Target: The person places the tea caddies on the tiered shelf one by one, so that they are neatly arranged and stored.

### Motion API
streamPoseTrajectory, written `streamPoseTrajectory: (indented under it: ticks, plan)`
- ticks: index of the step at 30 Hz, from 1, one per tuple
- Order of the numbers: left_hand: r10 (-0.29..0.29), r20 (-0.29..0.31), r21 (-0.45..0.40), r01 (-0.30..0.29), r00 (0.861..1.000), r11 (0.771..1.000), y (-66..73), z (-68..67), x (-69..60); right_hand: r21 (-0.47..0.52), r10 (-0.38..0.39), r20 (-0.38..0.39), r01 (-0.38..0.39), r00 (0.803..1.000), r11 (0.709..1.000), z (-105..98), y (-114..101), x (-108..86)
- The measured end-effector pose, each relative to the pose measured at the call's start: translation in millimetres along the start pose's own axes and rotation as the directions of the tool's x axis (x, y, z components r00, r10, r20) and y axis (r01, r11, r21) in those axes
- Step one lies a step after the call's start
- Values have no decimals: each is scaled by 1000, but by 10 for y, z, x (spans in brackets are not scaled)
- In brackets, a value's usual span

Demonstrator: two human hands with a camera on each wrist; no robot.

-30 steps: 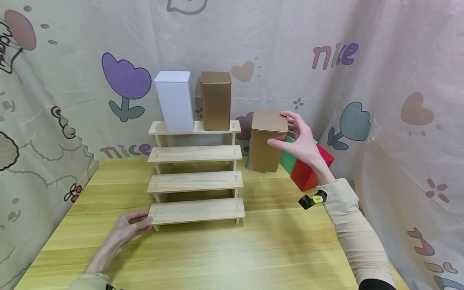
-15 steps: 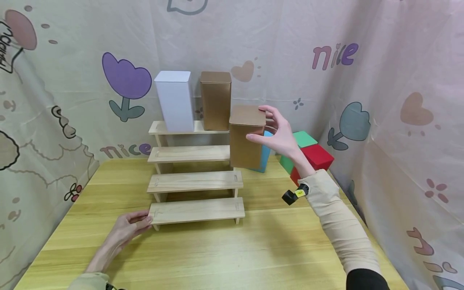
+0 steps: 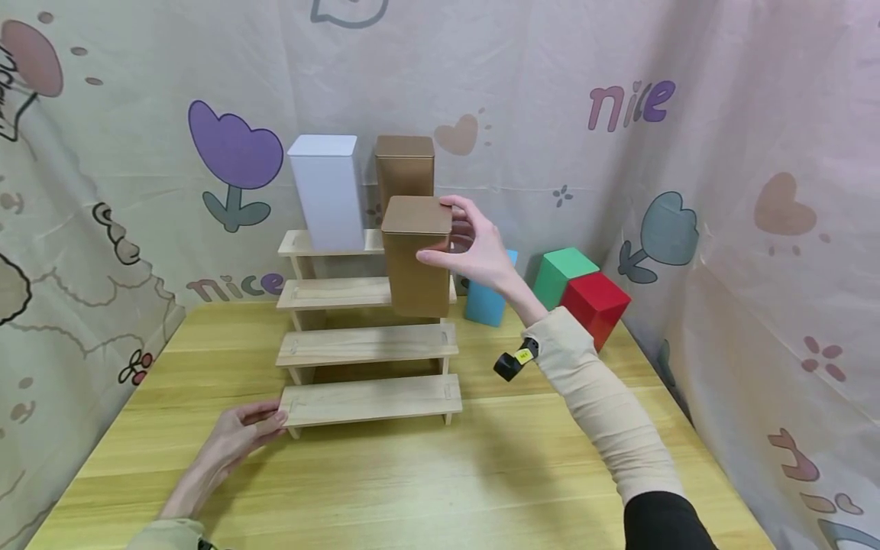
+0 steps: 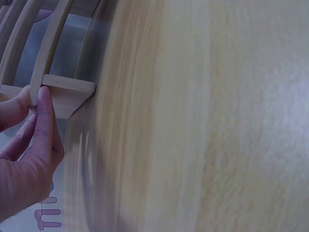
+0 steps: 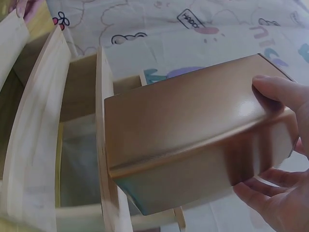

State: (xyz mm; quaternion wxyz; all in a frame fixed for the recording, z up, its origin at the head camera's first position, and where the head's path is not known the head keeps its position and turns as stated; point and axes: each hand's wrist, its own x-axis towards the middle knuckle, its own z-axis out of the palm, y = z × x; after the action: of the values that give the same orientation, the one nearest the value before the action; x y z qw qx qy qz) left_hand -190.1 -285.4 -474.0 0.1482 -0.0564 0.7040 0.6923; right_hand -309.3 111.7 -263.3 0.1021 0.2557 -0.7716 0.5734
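1 left hand [image 3: 237,435] + 1 right hand [image 3: 479,250] = 2 hands. 1 white box [image 3: 328,197], 2 brown boxes [image 3: 414,267], 1 blue box [image 3: 484,304], 1 green box [image 3: 560,273], 1 red box [image 3: 593,302] = 6 boxes total, brown the only colour that repeats. 1 wooden stand [image 3: 364,345], 4 shelves [image 3: 371,402] on it. 1 counter [image 3: 412,496]. 2 beige sleeves [image 3: 608,416], 1 black cuff [image 3: 663,523]. Black wrist gadgets [image 3: 510,366]: 1 in plain sight at the right, left side shows too little to call. Printed cloth [image 3: 509,46], head view: 2 "nice" words [image 3: 632,105], 2 whole tulips [image 3: 236,149]
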Motion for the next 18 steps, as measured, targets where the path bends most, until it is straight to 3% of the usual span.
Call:
streamPoseTrajectory:
  ticks: [9, 18]
  plan:
    - [5, 12, -3, -5, 1000, 1000, -15, -21, 2, -45, -22, 15, 22, 1000, 999, 292, -61, 112]
    - [10, 17, -4, -10, 1000, 1000, -15, -15, 11, 22, -39, 66, 38, 997, 999, 574, -69, 219]
